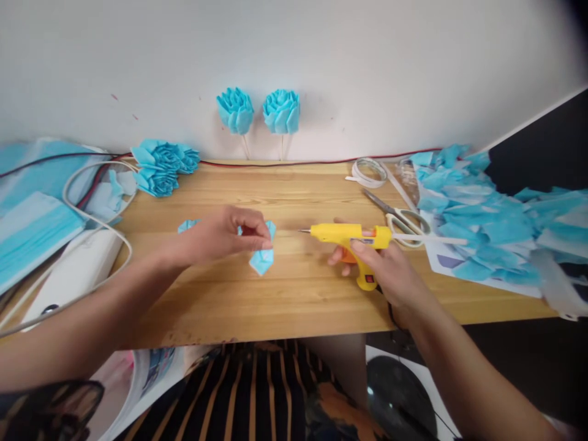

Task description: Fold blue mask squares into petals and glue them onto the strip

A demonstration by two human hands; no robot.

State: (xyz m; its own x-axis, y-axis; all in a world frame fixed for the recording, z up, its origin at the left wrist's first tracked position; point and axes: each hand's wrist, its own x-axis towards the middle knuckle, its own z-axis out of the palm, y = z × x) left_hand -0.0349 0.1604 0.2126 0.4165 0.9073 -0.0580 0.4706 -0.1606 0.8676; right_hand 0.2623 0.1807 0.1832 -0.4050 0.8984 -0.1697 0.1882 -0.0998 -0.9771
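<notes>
My left hand [225, 234] pinches a folded light-blue paper petal [263, 257] just above the wooden table [294, 294]. Another blue paper piece [187, 225] lies behind that hand. My right hand [386, 269] grips a yellow glue gun [349, 236] with an orange trigger; its metal nozzle points left toward the petal, a short gap away. A white glue stick pokes out of the gun's back end.
Two blue paper roses on sticks [257, 113] lean on the wall. More paper flowers [163, 164] lie at back left. Scissors [399, 215] and a tape roll [370, 171] sit at right, beside a heap of blue paper pieces [487, 214]. Cables [92, 202] lie left.
</notes>
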